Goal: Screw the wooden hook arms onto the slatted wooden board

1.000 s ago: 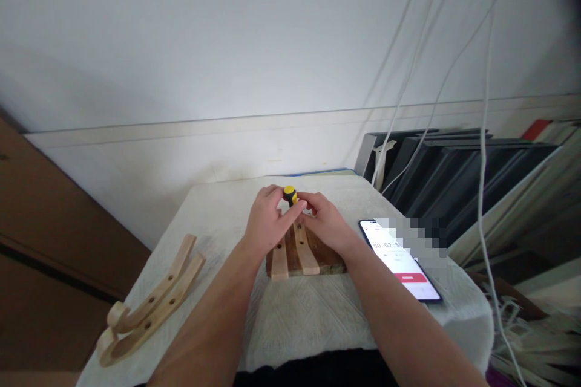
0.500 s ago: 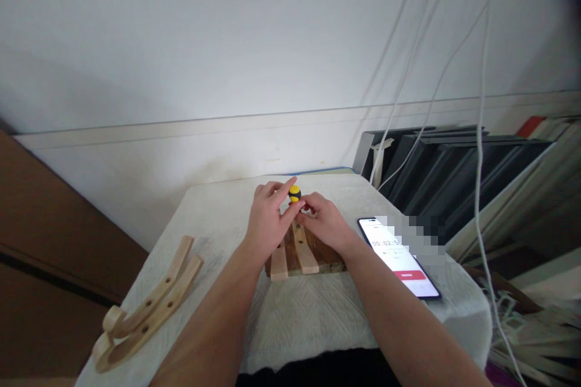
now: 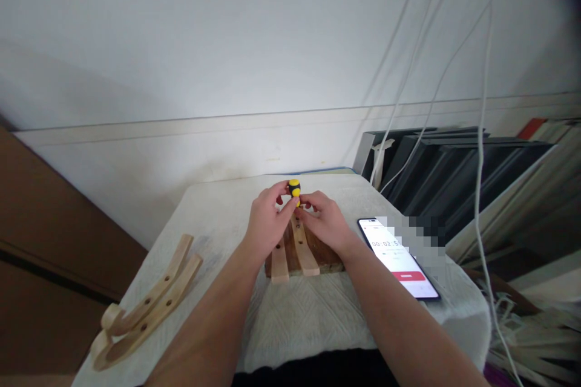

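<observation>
Over the board (image 3: 325,257): yellow-black screwdriver (image 3: 295,187)
Left hand (image 3: 267,215): clamped on its handle
Right hand (image 3: 325,217): just below, grip unclear

Desk (image 3: 313,320) is carrying a white textured cloth (image 3: 218,211), which is draping over the right edge. Left side: two curved wooden pieces (image 3: 157,315) with holes are lying side by side, hooked ends pointing near-left. Middle: brown board (image 3: 324,254) is lying flat. Right: phone (image 3: 394,259) is lying screen up, apart from board.
</observation>
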Demonstrator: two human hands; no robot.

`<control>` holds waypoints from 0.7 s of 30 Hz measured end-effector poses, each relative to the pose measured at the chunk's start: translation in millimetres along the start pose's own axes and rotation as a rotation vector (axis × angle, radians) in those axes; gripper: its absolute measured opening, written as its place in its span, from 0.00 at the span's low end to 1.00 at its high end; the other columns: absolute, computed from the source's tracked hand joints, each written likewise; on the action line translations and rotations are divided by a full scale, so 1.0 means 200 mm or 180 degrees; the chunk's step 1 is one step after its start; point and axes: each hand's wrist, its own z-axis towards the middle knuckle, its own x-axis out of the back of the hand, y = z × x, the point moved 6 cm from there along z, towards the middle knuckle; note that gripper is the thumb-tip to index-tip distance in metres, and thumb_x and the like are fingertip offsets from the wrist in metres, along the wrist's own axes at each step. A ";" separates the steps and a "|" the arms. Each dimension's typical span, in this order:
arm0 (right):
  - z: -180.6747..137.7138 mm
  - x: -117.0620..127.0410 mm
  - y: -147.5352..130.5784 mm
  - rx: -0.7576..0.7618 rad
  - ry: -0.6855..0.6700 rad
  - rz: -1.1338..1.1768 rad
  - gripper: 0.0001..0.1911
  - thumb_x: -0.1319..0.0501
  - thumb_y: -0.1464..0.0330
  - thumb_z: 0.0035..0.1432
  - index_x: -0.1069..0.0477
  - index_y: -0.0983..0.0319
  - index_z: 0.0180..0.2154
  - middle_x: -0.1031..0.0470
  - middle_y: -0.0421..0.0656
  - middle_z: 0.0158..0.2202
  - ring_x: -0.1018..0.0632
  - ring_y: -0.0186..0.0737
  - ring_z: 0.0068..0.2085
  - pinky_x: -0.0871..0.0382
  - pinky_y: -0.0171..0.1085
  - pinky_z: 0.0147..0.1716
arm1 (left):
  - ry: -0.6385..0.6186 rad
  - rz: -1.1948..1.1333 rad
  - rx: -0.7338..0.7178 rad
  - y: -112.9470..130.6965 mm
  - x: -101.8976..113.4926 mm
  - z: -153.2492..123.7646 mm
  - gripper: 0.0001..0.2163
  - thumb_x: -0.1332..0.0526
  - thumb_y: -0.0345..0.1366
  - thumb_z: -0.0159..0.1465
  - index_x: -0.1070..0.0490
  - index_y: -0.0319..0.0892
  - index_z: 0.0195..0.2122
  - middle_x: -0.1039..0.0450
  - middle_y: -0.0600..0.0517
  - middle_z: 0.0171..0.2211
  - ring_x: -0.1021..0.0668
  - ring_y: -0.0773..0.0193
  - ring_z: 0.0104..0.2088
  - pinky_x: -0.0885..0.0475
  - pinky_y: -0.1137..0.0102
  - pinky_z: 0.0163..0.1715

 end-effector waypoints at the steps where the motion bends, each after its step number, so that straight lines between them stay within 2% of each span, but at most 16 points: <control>1: 0.00 -0.01 0.02 -0.0110 0.0024 0.0020 0.05 0.42 0.70 0.53 0.30 0.59 0.34 0.28 0.40 0.30 0.30 0.38 0.34 0.37 0.39 0.36 | 0.0025 -0.0067 0.0053 -0.01 0.00 0.00 0.16 0.40 0.34 0.59 0.33 0.42 0.49 0.25 0.50 0.38 0.28 0.66 0.32 0.33 0.71 0.30; 4: 0.00 -0.03 0.07 -0.0398 0.0064 0.0145 0.04 0.39 0.69 0.49 0.34 0.60 0.30 0.30 0.39 0.30 0.30 0.38 0.33 0.37 0.38 0.34 | 0.0097 0.0029 0.0082 -0.01 0.01 0.00 0.14 0.38 0.37 0.57 0.30 0.40 0.45 0.26 0.50 0.35 0.29 0.65 0.32 0.33 0.71 0.30; 7: 0.00 -0.03 0.06 -0.0409 0.0080 0.0106 0.07 0.38 0.68 0.47 0.35 0.60 0.29 0.30 0.39 0.30 0.30 0.38 0.34 0.37 0.39 0.35 | 0.0047 0.0218 -0.0082 0.02 0.01 0.00 0.11 0.38 0.37 0.58 0.28 0.40 0.41 0.27 0.49 0.35 0.29 0.64 0.33 0.33 0.69 0.33; 12: 0.00 0.00 0.00 -0.0095 -0.0050 0.0207 0.12 0.42 0.69 0.54 0.30 0.59 0.42 0.26 0.42 0.37 0.30 0.38 0.35 0.37 0.39 0.36 | -0.0189 0.0154 -0.0272 0.04 -0.01 0.01 0.14 0.41 0.35 0.61 0.30 0.42 0.49 0.28 0.47 0.40 0.28 0.62 0.39 0.33 0.68 0.36; 16: 0.01 0.00 0.03 -0.0334 -0.0027 0.0283 0.06 0.41 0.69 0.51 0.30 0.59 0.35 0.27 0.40 0.32 0.29 0.37 0.33 0.37 0.38 0.34 | -0.0081 -0.0044 -0.0077 0.00 -0.02 0.00 0.19 0.40 0.33 0.58 0.33 0.41 0.52 0.27 0.48 0.40 0.28 0.64 0.36 0.32 0.69 0.35; 19: 0.01 -0.01 0.07 -0.0625 0.0124 0.0441 0.07 0.39 0.69 0.47 0.34 0.60 0.31 0.30 0.38 0.29 0.31 0.36 0.30 0.38 0.36 0.30 | 0.0198 -0.0273 0.0059 0.00 0.00 -0.01 0.16 0.37 0.35 0.56 0.31 0.41 0.46 0.26 0.50 0.37 0.28 0.65 0.33 0.32 0.70 0.34; 21: 0.00 0.00 0.06 -0.0626 0.0144 0.0437 0.08 0.38 0.68 0.47 0.35 0.60 0.32 0.31 0.37 0.29 0.32 0.35 0.29 0.38 0.36 0.29 | 0.0226 -0.0279 0.0062 0.01 0.01 -0.01 0.12 0.36 0.37 0.56 0.29 0.41 0.41 0.25 0.50 0.35 0.28 0.65 0.32 0.32 0.70 0.33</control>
